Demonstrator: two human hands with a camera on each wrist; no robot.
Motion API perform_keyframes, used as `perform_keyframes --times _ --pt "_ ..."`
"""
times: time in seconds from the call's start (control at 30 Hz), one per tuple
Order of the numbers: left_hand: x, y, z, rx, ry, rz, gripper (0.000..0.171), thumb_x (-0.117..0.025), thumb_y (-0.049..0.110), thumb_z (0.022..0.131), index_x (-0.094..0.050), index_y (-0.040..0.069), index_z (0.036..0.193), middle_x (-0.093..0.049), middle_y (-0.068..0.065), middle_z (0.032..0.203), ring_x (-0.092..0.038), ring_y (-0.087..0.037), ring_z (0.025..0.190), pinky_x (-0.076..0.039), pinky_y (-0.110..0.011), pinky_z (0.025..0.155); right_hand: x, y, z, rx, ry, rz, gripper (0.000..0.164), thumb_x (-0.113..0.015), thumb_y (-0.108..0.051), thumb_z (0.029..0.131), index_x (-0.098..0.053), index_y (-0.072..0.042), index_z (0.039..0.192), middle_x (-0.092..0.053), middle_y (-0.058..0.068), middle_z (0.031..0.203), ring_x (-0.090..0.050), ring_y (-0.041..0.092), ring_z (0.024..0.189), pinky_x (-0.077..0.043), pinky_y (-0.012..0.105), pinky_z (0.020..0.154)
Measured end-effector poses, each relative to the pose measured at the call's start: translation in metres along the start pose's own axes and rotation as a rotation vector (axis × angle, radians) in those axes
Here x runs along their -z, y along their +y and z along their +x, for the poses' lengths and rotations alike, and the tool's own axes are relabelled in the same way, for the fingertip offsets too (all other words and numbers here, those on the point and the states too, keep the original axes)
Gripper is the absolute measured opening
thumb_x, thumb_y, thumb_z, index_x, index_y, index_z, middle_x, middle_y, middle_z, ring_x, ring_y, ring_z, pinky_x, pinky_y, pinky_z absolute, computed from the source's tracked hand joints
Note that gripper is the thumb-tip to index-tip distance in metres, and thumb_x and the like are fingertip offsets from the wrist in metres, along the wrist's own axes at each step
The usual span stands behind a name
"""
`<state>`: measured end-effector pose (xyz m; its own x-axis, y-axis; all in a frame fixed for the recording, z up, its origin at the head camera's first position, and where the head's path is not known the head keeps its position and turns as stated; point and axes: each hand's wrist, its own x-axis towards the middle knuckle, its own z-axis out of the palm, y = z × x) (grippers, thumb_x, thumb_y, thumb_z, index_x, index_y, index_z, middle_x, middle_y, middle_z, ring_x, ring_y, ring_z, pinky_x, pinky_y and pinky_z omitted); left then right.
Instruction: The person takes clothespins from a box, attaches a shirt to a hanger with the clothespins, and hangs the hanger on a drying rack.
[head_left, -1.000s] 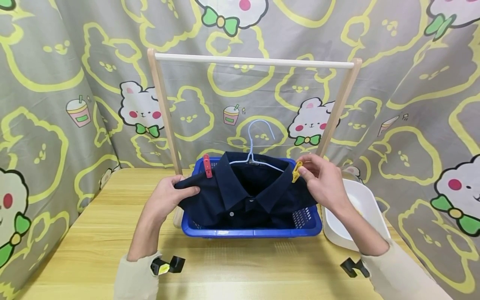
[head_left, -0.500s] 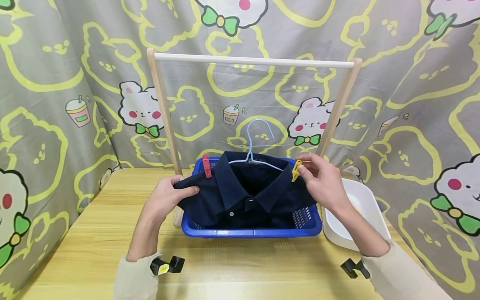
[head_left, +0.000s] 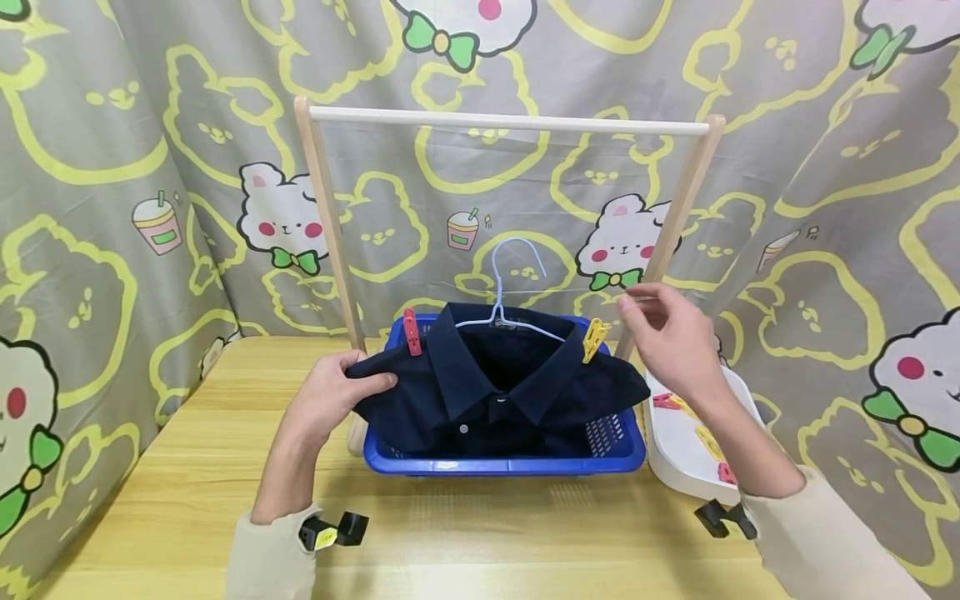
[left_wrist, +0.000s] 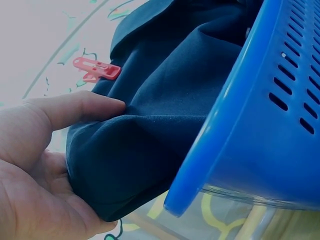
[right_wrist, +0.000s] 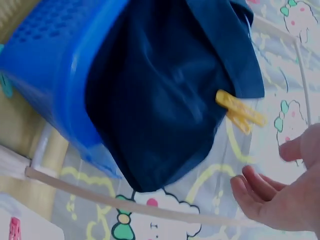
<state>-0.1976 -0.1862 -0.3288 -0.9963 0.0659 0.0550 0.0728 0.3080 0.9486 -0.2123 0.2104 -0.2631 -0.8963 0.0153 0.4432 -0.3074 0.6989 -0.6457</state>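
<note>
A dark navy shirt [head_left: 427, 408] with a collar sits on a pale blue wire hanger [head_left: 498, 292], its lower part down in the blue basket [head_left: 502, 467]. My left hand [head_left: 326, 396] pinches the shirt's left sleeve, thumb on top, as the left wrist view [left_wrist: 45, 160] also shows. A red clothespin [head_left: 412, 333] clips the left shoulder, close to that hand. On the right shoulder a yellow clothespin [head_left: 595, 340] is clipped beside the collar. My right hand [head_left: 675, 342] is apart from it, up and to the right, fingers loosely bent with nothing between them.
Behind the basket stands a wooden rack with a white top bar [head_left: 510, 122]. At the right, partly under my right forearm, is a white tray [head_left: 667, 467] holding red and yellow clothespins [head_left: 708, 443]. A patterned curtain [head_left: 187, 292] surrounds the wooden table [head_left: 202, 467].
My right hand has let go of the yellow clothespin and moved up and to the right. The clothespin stays on the shirt. The left hand keeps its hold on the sleeve.
</note>
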Motion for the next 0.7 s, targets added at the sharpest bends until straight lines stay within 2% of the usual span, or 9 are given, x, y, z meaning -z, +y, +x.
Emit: perform_keyframes --times 0.2,0.33,0.43,0.57,0.7 --pt "0.0 0.001 0.0 0.001 0.004 0.006 0.03 -0.073 0.021 0.083 -0.058 -0.004 0.088 -0.067 -0.013 0.079 -0.063 -0.026 0.075 -0.048 -0.036 0.074 0.01 0.014 0.019 -0.085 0.185 0.014 0.053 -0.043 -0.048 0.096 -0.054 -0.004 0.123 -0.063 0.015 0.106 -0.058 0.028 0.099 -0.043 0.038 0.077" --pt "0.0 0.001 0.0 0.007 0.003 0.007 0.03 -0.073 0.021 0.083 -0.058 -0.004 0.088 -0.067 -0.013 0.079 -0.062 -0.026 0.075 -0.048 -0.037 0.074 0.01 0.025 0.027 -0.143 0.219 0.023 0.057 -0.042 -0.051 0.096 -0.05 -0.001 0.122 -0.057 0.015 0.108 -0.052 0.026 0.098 -0.04 0.036 0.075" --pt "0.0 0.001 -0.001 0.012 0.0 0.003 0.03 -0.073 0.021 0.083 -0.058 -0.004 0.089 -0.067 -0.013 0.079 -0.062 -0.026 0.076 -0.048 -0.037 0.075 0.009 0.031 0.031 -0.168 0.186 0.038 0.061 -0.04 -0.053 0.095 -0.046 0.0 0.126 -0.053 0.018 0.114 -0.051 0.03 0.103 -0.042 0.041 0.08" --pt "0.0 0.001 -0.001 0.009 -0.001 -0.005 0.03 -0.073 0.021 0.083 -0.058 -0.004 0.089 -0.067 -0.013 0.08 -0.063 -0.026 0.076 -0.048 -0.037 0.075 0.007 0.039 0.038 -0.184 0.096 0.064 0.07 -0.036 -0.056 0.096 -0.035 -0.003 0.141 -0.05 0.023 0.13 -0.048 0.038 0.119 -0.042 0.052 0.092" --pt "0.0 0.001 -0.001 0.005 0.0 -0.002 0.03 -0.073 0.021 0.083 -0.058 -0.004 0.089 -0.067 -0.013 0.08 -0.063 -0.026 0.076 -0.048 -0.037 0.075 0.008 0.048 0.045 -0.212 -0.013 0.08 0.08 -0.033 -0.063 0.093 -0.024 -0.008 0.15 -0.043 0.025 0.14 -0.042 0.043 0.127 -0.041 0.059 0.092"
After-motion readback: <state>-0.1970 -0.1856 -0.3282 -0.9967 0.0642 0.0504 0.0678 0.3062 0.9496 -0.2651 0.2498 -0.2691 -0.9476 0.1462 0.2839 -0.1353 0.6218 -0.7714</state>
